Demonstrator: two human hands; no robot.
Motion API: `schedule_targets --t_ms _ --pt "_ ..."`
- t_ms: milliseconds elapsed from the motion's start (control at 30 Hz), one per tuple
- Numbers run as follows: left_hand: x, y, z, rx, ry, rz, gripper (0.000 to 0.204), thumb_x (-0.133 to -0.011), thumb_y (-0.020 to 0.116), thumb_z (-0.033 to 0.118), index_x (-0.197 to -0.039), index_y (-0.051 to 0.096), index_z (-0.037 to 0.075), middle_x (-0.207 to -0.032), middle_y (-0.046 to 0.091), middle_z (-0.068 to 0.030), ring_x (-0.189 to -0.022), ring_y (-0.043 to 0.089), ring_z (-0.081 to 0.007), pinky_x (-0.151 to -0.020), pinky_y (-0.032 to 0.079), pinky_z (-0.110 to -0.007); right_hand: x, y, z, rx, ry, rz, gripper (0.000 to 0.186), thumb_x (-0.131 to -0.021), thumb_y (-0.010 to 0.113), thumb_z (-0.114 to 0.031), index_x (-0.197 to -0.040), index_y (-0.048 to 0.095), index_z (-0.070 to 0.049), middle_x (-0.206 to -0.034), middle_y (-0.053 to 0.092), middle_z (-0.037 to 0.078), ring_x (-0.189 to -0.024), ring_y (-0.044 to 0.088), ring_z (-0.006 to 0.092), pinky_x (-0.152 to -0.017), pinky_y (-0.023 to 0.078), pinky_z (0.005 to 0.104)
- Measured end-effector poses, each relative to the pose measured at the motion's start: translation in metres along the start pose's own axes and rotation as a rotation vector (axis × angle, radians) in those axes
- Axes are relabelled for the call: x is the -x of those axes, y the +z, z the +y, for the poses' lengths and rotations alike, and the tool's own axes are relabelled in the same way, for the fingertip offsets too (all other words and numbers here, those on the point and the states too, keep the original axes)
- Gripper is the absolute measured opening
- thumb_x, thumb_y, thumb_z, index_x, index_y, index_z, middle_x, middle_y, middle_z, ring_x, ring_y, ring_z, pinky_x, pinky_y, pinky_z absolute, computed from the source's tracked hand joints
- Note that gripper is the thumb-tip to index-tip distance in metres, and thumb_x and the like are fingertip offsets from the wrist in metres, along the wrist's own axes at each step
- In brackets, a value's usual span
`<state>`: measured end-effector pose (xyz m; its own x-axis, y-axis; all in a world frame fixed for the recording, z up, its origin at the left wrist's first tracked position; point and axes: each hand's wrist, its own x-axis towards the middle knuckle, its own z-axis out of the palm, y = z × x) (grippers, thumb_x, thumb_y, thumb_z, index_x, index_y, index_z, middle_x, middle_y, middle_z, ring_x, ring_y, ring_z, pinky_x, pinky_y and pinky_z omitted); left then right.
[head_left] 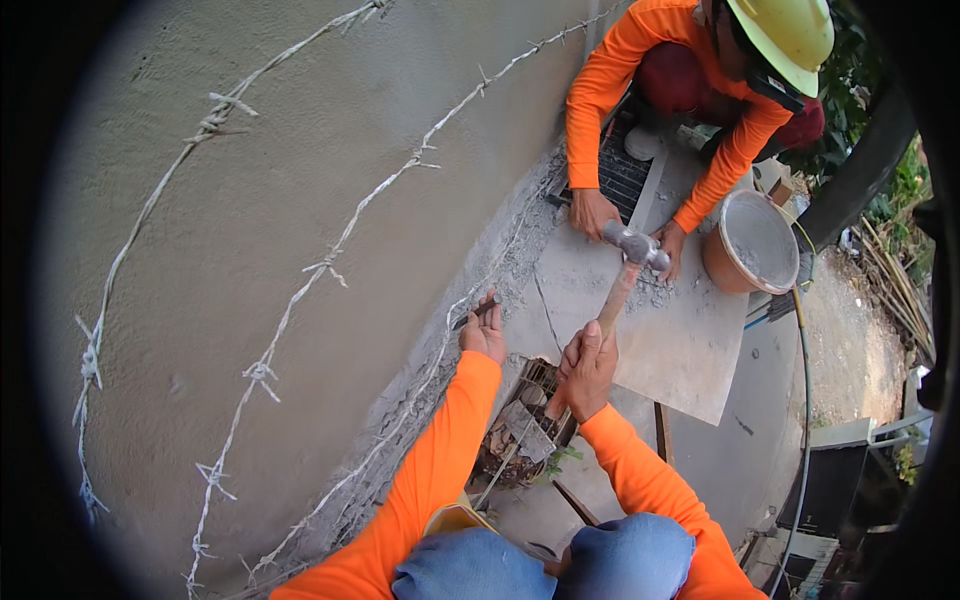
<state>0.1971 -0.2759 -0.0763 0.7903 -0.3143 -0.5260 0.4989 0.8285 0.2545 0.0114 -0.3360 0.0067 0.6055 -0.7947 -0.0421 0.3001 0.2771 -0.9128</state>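
Chiselling along the wall (290, 200) seems in hand: left hand (485, 338) fingers grip a chisel (487, 306) near the sheet's (690, 345) left edge; right hand (588, 370) fingers clasp a hammer (619, 290) above it. Striking calls for a steady chisel.

Metal hammer head (634, 245), wood handle (619, 294); matt wall (290, 190); smooth helmet (788, 38).
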Motion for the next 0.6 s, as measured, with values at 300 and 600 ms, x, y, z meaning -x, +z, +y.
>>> schedule_targets --t_ms 300,600 --pt "-0.006 -0.008 0.004 -0.017 -0.022 0.015 0.041 -0.113 0.026 0.020 -0.123 0.053 -0.009 -0.138 0.060 -0.0250 -0.129 0.059 -0.0323 -0.111 0.051 -0.041 0.010 0.000 0.010 0.530 0.126 -0.033 0.040 -0.108 0.050 -0.038 -0.102 0.056 0.001 -0.070 0.056 0.011 -0.066 0.057 0.0218 -0.065 0.048 0.0421" --pt "-0.012 -0.048 0.017 -0.317 -0.108 0.044 0.026 -0.107 0.052 0.022 -0.120 0.057 -0.001 -0.118 0.066 -0.0146 -0.110 0.065 -0.0270 -0.105 0.050 -0.040 0.053 -0.026 0.036 0.906 0.225 -0.367 0.048 -0.106 0.047 -0.046 -0.104 0.055 0.001 -0.083 0.064 0.028 -0.081 0.062 0.0502 -0.075 0.049 0.0515"
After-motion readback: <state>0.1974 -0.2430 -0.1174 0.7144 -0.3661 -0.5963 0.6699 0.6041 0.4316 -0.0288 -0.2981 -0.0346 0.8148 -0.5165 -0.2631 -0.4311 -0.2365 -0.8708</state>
